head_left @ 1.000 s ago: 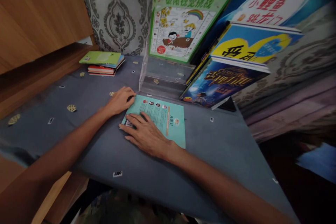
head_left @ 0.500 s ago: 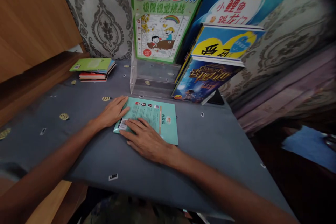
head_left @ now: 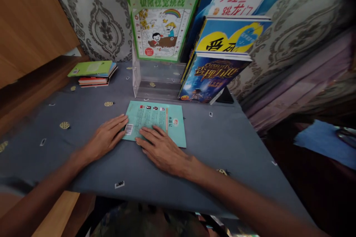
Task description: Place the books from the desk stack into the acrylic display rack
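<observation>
A thin turquoise book lies flat on the grey-blue tablecloth, with print, small pictures and a barcode facing up. My right hand rests palm down over its near edge, fingers stretched out on the cover. At the book's left edge is my left hand, flat and open, its fingertips touching or just beside the corner with the barcode. Neither hand is closed around anything. Part of the cover's lower middle is hidden under the right hand's fingers.
Behind the book stands a clear acrylic rack. It holds a green picture book, a blue Charlie book and other upright books. A small book stack lies at the back left. Wooden furniture borders the left side.
My left hand has slid toward me, off the book's upper left edge to its lower left side. My right hand stays on the cover, slightly lower. The view has shifted a little.
</observation>
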